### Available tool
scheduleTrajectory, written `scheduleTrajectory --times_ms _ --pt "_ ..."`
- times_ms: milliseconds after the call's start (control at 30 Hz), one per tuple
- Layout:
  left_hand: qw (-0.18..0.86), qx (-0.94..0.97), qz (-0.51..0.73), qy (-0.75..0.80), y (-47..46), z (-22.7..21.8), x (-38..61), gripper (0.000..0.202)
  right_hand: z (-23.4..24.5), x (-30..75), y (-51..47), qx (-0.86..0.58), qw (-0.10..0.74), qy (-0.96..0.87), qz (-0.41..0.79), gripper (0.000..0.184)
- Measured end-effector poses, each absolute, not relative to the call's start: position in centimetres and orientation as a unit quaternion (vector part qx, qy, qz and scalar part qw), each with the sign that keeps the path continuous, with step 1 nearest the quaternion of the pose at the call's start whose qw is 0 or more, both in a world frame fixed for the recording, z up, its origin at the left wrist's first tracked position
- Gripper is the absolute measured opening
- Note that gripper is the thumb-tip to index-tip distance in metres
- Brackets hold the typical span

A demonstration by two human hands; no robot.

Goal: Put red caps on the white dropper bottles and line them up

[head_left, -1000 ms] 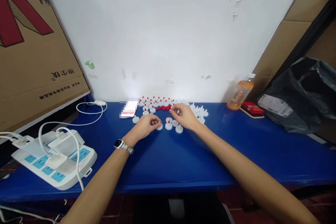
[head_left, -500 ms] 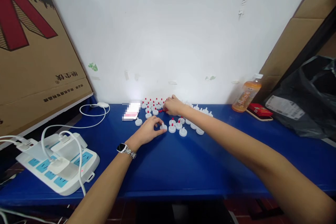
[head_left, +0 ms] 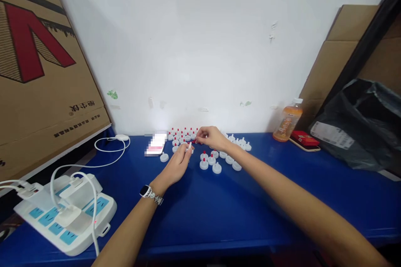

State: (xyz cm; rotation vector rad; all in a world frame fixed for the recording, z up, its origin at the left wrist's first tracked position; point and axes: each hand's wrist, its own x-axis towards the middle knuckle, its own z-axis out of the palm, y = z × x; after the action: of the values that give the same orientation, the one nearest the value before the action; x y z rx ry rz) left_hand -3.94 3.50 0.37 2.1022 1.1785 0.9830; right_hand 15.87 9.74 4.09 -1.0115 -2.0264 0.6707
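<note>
My left hand (head_left: 178, 164) is closed on a white nozzle cap (head_left: 189, 145), its spout pointing up between thumb and fingers. Close beside it, my right hand (head_left: 213, 137) has thumb and forefinger pinched; whatever is between them is too small to make out. Loose red tips (head_left: 194, 142) lie just below those fingers. Behind the hands stand several white caps with red tips on their spouts (head_left: 188, 137). A few more red-tipped caps (head_left: 204, 164) sit in front of my right hand, next to a bare white nozzle cap (head_left: 216, 168).
More untipped white caps (head_left: 237, 166) spread to the right, and a single one (head_left: 164, 157) stands left near a lit phone (head_left: 156, 144). A power strip (head_left: 69, 217) with cables lies at left. An orange drink bottle (head_left: 287, 121), a red box (head_left: 303, 138) and a black bag (head_left: 357, 125) are at right.
My left hand has lifted the white nozzle cap off the table. My right hand has drawn its pinched fingers back from the loose red tips toward it. The view has tilted up slightly.
</note>
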Motion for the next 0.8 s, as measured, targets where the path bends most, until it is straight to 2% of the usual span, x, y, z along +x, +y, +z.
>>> scheduleTrajectory --times_ms 133,333,567,800 --pt "0.301 0.767 0.364 0.435 2.7 0.9 -3.3 0.042 3.2 16.3 5.7 -0.375 0.511 -0.67 0.386 0.025" --pt "0.292 0.79 0.332 0.424 1.7 1.4 -2.0 0.035 2.6 15.9 3.0 -0.339 0.594 -0.595 0.422 0.033" --pt "0.272 0.819 0.312 0.398 1.5 1.7 -1.8 0.03 2.1 15.1 2.1 -0.34 0.594 -0.578 0.446 0.035" --pt "0.264 0.82 0.312 0.4 1.7 1.9 -1.9 0.03 1.6 14.3 1.9 -0.332 0.648 -0.512 0.455 0.032"
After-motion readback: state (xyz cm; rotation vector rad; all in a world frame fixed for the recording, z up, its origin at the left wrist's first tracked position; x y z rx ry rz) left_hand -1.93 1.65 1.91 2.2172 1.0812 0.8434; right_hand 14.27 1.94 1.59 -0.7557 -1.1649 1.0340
